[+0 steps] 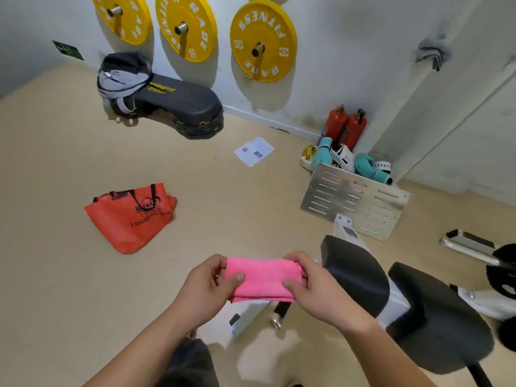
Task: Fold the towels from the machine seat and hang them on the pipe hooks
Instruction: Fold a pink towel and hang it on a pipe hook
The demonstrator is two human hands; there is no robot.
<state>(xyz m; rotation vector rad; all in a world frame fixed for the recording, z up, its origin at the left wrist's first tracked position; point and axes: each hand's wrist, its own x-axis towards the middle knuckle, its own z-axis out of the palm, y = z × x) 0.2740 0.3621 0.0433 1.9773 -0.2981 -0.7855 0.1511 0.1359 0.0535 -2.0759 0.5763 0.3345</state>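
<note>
Down in front of the person, both hands hold a pink towel (262,280) folded into a small rectangle. The left hand (208,286) pinches its left edge with the thumb on top, and the right hand (310,286) pinches its right edge the same way, so the cloth spans between them in the air. Just to the right stands the machine seat (354,275), black and padded.

Farther out, an orange bag (131,216) lies slumped on the beige floor (55,247) to the left. A slotted metal plate (354,199) leans to the right, and a sheet of paper (254,151) lies between them. Behind the plate, two red fire extinguishers (346,127) stand in the corner. A black step platform (181,104) sits against the wall (335,65), under three yellow weight plates (262,40). High on the right, a gray towel (431,51) is draped over the white pipe (405,101).
</note>
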